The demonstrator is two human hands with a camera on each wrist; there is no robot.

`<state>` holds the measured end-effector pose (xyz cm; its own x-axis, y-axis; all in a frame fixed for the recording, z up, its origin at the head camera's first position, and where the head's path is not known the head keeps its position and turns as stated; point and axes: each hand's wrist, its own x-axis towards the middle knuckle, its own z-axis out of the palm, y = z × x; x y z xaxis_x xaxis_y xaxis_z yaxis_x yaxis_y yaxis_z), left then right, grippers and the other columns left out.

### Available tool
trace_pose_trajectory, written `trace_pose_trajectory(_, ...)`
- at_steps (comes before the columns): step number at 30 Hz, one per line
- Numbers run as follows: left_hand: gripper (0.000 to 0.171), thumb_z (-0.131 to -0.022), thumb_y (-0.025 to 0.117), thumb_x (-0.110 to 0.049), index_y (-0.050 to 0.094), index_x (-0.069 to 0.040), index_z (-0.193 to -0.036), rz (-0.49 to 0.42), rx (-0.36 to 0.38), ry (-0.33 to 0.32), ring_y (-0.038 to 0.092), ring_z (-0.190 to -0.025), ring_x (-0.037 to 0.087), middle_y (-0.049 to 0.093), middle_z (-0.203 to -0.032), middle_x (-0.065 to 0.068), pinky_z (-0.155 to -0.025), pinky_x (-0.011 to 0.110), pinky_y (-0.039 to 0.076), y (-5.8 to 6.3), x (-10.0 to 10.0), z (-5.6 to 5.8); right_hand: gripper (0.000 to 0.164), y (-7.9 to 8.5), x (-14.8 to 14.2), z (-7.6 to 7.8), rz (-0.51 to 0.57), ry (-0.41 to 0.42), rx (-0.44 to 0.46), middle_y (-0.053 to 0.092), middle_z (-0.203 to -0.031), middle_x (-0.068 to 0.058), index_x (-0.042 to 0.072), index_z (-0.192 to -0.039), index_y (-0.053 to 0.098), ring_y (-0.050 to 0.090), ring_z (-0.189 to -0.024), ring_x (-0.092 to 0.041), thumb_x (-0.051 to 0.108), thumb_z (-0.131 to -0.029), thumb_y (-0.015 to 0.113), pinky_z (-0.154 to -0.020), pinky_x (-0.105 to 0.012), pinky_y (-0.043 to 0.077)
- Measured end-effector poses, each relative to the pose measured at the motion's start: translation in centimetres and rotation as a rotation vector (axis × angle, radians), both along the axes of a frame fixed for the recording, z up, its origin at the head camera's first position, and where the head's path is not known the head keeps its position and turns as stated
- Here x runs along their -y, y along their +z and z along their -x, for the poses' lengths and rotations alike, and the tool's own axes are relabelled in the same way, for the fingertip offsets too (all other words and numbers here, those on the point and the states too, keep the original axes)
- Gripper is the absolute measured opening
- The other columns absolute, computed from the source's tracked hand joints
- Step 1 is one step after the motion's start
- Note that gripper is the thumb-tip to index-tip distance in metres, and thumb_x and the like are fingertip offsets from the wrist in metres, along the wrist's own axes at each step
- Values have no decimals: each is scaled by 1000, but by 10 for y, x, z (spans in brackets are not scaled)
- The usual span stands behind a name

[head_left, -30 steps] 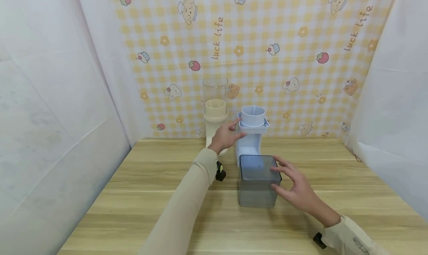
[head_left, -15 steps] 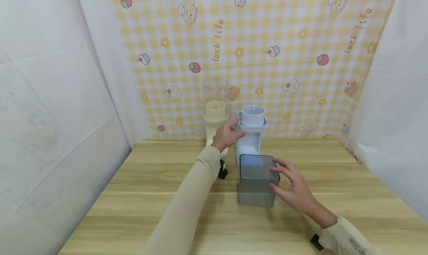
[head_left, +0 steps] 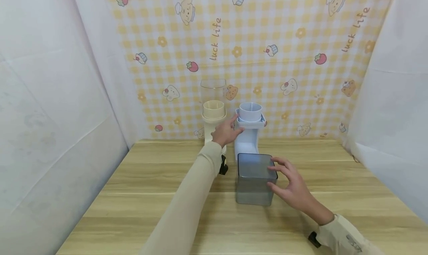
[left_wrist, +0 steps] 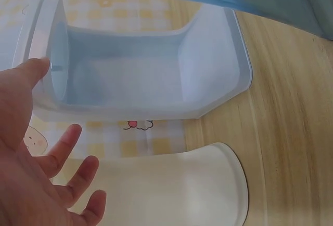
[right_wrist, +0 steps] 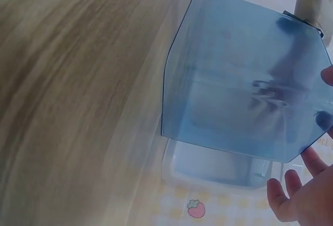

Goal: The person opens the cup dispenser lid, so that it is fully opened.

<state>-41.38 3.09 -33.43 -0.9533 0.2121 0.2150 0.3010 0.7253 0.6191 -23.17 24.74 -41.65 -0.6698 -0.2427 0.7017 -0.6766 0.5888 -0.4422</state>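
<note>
The pale blue cup-holder stand (head_left: 247,143) has a square collar and a round cup (head_left: 250,112) on top. My left hand (head_left: 225,131) touches the collar's left front corner with straight index finger and thumb; in the left wrist view the thumb lies on the collar and the lower fingers are spread off it. In front, my right hand (head_left: 294,188) grips the right edge of a smoky see-through square container (head_left: 254,190) between thumb and fingers. In the right wrist view the container (right_wrist: 234,70) overlaps the blue stand (right_wrist: 221,166). Whether it touches the table cannot be told.
Left of the blue stand is a cream stand (head_left: 214,115) with a clear sleeve (head_left: 213,85) on top; my left hand partly covers it. Both are near the checked curtain (head_left: 257,28) behind the wooden table (head_left: 150,206). White sheets (head_left: 57,110) hang at both sides.
The right hand and the square container have shifted slightly left. My left hand stays at the blue collar. The view itself has moved a little.
</note>
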Motion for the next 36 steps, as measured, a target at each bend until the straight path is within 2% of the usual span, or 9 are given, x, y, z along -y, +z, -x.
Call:
trace_pose_trajectory(4,64,-94,60,-54,35,-44,-151,48,-20,28,54,-124,35,60,-136,2,-99,68,33,1,-2,3,46,1,2,2,10,2,8,51,-138,-17,8,-117,68,42,-126,-36,-5,-75,80,-92,-48,37)
trace_pose_trajectory(7,64,-94,60,-54,35,-44,-152,55,-6,37,49,-130,36,49,-150,1,-101,67,32,1,-4,4,45,1,3,3,26,5,14,51,-138,-17,8,-116,68,40,-125,-35,-6,-75,80,-90,-51,35)
trace_pose_trajectory(11,64,-94,59,-54,34,-44,-152,66,4,42,52,-128,32,60,-137,2,-102,66,32,3,-5,5,43,0,4,5,36,8,6,51,-137,-18,7,-115,68,39,-124,-37,-6,-76,79,-89,-54,34)
trace_pose_trajectory(16,64,-96,57,-53,32,-42,-154,62,2,34,60,-102,24,64,-97,3,-91,53,46,4,-5,7,41,-1,6,9,38,-30,15,52,-136,-16,8,-115,69,41,-123,-37,-4,-77,79,-88,-54,35)
trace_pose_trajectory(20,65,-96,57,-52,31,-41,-154,47,1,36,58,-89,20,60,-91,1,-77,43,49,3,-5,8,39,-1,7,12,44,-53,27,53,-136,-15,6,-115,68,42,-122,-38,-3,-78,78,-85,-51,37)
trace_pose_trajectory(26,65,-96,56,-53,30,-40,-155,75,-3,45,59,-82,21,64,-92,5,-69,39,48,4,-7,9,38,0,8,16,37,-86,47,51,-137,-16,4,-117,67,43,-117,-39,-2,-81,77,-78,-46,39)
trace_pose_trajectory(30,65,-96,56,-53,32,-40,-154,84,-9,62,61,-94,22,67,-119,4,-75,41,49,4,-8,11,37,1,8,18,31,-97,61,50,-138,-17,2,-118,67,43,-117,-41,-1,-82,76,-78,-47,40)
trace_pose_trajectory(33,65,-96,57,-52,32,-40,-154,71,-3,68,60,-108,24,55,-143,0,-82,44,49,3,-10,12,37,-1,7,20,38,-104,72,49,-139,-18,1,-118,66,43,-119,-43,-1,-82,76,-78,-46,40)
trace_pose_trajectory(36,66,-96,56,-52,30,-40,-155,69,6,72,59,-115,26,47,-151,-1,-85,46,49,2,-12,12,38,-3,7,22,47,-112,76,49,-139,-17,1,-119,66,42,-121,-42,0,-83,75,-77,-46,40)
